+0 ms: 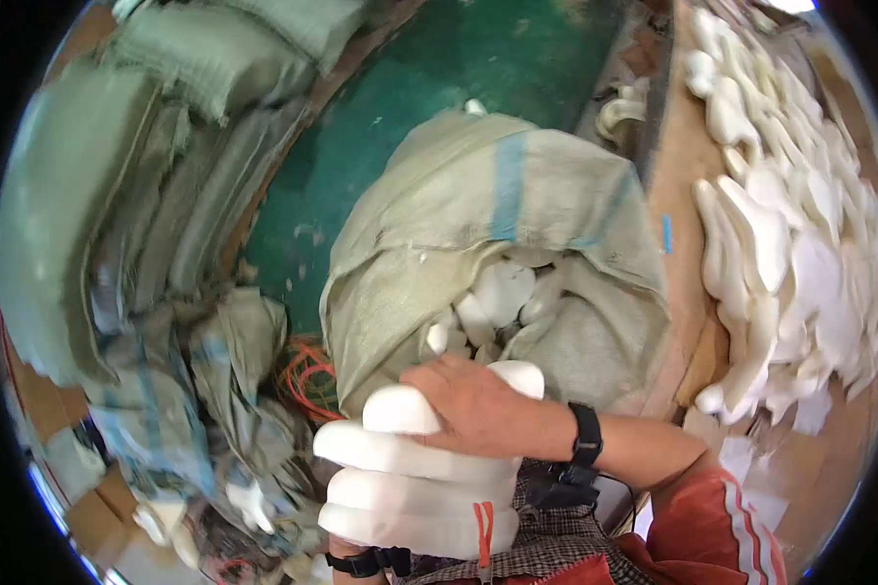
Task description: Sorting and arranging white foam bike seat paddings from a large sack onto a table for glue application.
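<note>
A stack of smooth white sole-shaped pieces (410, 492) is held close in front of my body. My right hand (473, 405) reaches across from the right and wraps round the top piece, whose white ends show on both sides of it. Below the stack my left wrist (356, 563) shows with a black band; the left hand's fingers are hidden by the pieces. A red strip (483, 531) lies against the stack's right end. Just beyond my right hand a woven sack (410, 219), pale with blue stripes, gapes with several white pieces (502, 292) inside.
A big heap of similar white pieces (785, 229) covers the brown surface at right. Filled pale-green sacks (68, 214) are stacked at left. Crumpled sacks (156, 409) and tangled red cord (312, 380) lie nearer. Green flooring (468, 58) stretches behind the open sack.
</note>
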### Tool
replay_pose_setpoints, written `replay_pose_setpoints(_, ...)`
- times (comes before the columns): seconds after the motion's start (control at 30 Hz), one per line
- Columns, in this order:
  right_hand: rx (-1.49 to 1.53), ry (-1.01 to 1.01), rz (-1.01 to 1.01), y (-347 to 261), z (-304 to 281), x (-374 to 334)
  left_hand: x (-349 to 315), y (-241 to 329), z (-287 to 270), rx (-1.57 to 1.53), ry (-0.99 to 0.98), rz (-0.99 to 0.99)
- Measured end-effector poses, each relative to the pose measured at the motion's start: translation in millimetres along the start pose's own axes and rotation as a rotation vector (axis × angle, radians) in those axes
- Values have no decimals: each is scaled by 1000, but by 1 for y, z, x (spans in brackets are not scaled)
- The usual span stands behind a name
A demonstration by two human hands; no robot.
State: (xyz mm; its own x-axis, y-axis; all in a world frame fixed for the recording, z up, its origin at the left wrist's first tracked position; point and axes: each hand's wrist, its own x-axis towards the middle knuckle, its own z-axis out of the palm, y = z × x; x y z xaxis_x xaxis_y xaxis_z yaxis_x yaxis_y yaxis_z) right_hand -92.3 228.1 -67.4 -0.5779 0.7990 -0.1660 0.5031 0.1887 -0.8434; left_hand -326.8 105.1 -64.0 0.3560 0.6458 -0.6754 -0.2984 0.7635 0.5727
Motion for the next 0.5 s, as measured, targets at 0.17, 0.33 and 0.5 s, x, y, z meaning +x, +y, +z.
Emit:
replay_pose_setpoints(0.17, 128, 469, 78, -22, -31, -86, 20, 53, 64, 272, -271, -6)
replay_pose_setpoints(0.33, 116, 1002, 213, -51, -78, -206, 37, 77, 194, 968, -947, 374)
replay_pose_setpoints(0.5, 13, 1290, 264, -72, -85, -354, 17, 33, 365, 969, -1461, 347)
